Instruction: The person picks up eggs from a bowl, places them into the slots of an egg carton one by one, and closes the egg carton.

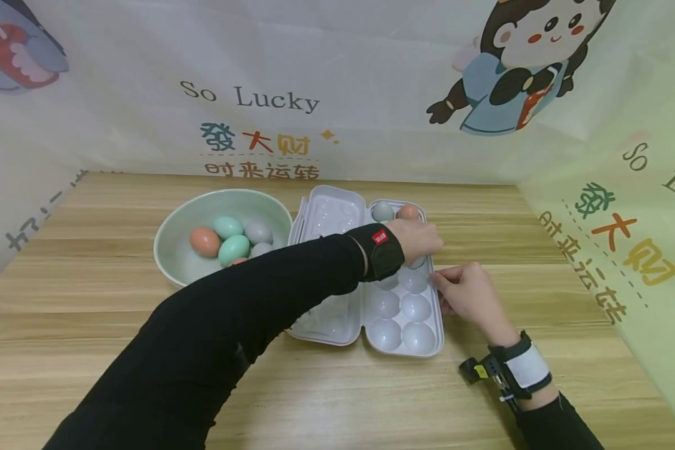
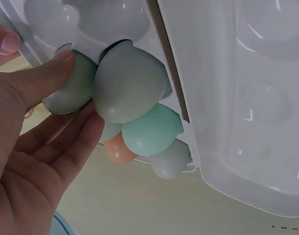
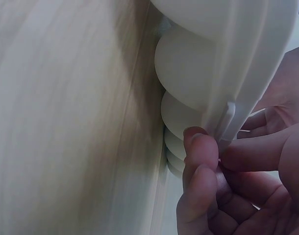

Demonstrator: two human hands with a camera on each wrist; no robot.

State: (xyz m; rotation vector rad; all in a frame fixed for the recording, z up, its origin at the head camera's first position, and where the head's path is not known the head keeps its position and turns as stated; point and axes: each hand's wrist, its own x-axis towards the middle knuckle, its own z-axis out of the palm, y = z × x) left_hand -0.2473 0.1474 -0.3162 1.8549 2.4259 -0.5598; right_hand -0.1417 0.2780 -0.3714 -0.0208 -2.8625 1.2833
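A white plastic egg carton [image 1: 364, 300] lies unfolded on the table, its lid half [image 1: 329, 322] on the left. My left hand [image 1: 419, 240] reaches over the cup half. In the left wrist view, its thumb and fingers pinch a grey-green egg [image 2: 76, 88] at a cup. Beside that egg sits a larger-looking grey egg [image 2: 130, 83], and beyond it are a mint egg [image 2: 152, 129], an orange egg [image 2: 120, 148] and a pale grey egg [image 2: 170, 159]. My right hand [image 1: 475, 297] pinches the carton's right rim, near a small tab [image 3: 227, 120].
A pale green bowl [image 1: 169, 240] stands to the left of the carton, holding several eggs in orange, mint and grey; my left sleeve [image 1: 259, 294] crosses in front of it. The carton's near cups [image 1: 384, 335] hold nothing. A printed backdrop [image 1: 371, 144] rises behind the wooden table [image 1: 79, 300].
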